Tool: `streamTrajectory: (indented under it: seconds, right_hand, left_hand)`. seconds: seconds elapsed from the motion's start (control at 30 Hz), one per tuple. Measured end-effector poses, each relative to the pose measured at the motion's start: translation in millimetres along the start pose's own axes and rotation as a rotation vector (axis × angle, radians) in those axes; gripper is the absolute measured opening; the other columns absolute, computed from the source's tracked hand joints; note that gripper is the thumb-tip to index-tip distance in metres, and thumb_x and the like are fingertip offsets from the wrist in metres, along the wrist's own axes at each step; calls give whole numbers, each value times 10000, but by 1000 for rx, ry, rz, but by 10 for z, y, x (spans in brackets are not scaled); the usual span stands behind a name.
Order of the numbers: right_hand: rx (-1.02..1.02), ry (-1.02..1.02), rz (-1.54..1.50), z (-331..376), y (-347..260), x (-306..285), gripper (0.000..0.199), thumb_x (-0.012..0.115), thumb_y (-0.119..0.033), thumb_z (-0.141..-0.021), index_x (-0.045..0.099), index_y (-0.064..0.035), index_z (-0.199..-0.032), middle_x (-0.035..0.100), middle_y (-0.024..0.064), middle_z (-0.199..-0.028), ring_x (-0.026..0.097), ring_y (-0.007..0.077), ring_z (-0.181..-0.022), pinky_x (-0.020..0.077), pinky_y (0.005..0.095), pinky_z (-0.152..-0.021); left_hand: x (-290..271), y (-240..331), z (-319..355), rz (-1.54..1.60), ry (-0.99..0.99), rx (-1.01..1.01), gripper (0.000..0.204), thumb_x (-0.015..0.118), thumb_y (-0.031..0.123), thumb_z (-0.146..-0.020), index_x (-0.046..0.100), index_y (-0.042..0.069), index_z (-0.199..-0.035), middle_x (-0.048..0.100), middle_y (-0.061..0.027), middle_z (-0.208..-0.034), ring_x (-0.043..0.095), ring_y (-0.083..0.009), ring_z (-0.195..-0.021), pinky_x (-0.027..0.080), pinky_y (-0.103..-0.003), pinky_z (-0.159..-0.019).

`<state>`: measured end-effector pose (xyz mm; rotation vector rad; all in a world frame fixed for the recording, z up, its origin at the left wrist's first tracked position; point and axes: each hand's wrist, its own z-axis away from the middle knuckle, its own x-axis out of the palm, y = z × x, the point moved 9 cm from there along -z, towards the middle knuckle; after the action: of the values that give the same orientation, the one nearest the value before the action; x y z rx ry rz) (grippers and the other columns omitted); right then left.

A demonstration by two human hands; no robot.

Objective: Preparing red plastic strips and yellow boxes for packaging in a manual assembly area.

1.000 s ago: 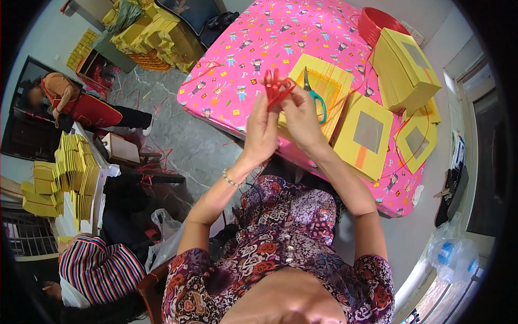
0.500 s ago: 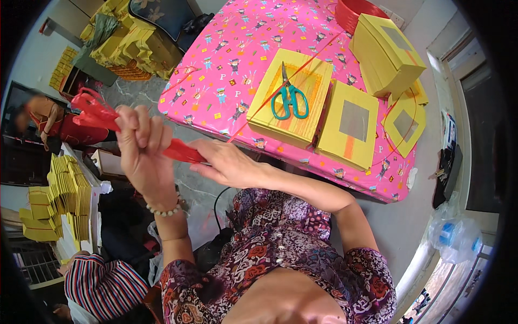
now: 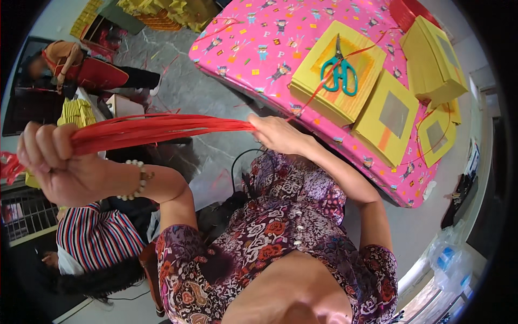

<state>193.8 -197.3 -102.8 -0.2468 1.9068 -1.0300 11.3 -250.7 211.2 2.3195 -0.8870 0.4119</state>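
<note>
Now, left hand [image 3: 54, 162]: fist closed round one end of the red strips [image 3: 162, 127], out at nine o'clock; bead bracelet [image 3: 137, 180] on the wrist
Right hand [image 3: 278, 134]: fingers pinched on the other end, near centre; grip seems tight, partly hidden
Red strips: stretched level between both hands
Scissors [image 3: 339, 70]: teal-handled, on yellow paper stack [image 3: 337, 73], one o'clock
Table [image 3: 253, 48]: pink patterned cloth

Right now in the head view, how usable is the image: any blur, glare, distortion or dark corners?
Head view: strong fisheye bend, with the pink table edge curving and a black rim cutting off all the corners; daylight is even with soft shadows and no harsh glare; the left hand looks oversized near the rim and slightly soft; the red string bundle, right hand and teal scissors read sharp.
</note>
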Motion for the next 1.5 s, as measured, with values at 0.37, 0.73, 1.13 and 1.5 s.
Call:
streamTrajectory:
  seconds: [0.37,0.73,1.13,1.5]
  right_hand:
    - [118,184,-49,113,263,-443,152,484,-126,-911,393,-8,-940,510,233,-707,528,441,-688,373,501,-579]
    - [-54,-14,168,-219,-478,-517,160,515,-41,-818,404,17,-918,536,225,-717,552,437,-667,409,488,-557]
    - [47,-242,-11,-66,-345,-734,256,446,-246,-968,454,2,-907,531,219,-695,556,393,-705,405,463,-613]
    - [101,-291,-147,284,-116,-1219,311,417,-310,-993,508,-18,-934,491,118,-649,522,245,-611,404,367,-589]
  left_hand:
    - [-1933,-411,819,-2032,12,-291,278,493,277,-940,516,15,-1029,556,-99,-711,516,-287,-594,421,-374,-546]
    - [-1289,-2189,1641,-847,-217,-1247,471,407,397,-988,553,-29,-1127,617,-153,-1021,581,-251,-983,419,-375,-912]
    - [-956,-1786,1525,-818,-457,-1330,257,453,215,-985,609,14,-952,554,20,-764,454,-73,-698,390,-227,-649]
    - [-2623,-289,1446,-1063,406,-982,231,490,297,-979,554,103,-872,323,112,-573,236,0,-469,149,-200,-428]
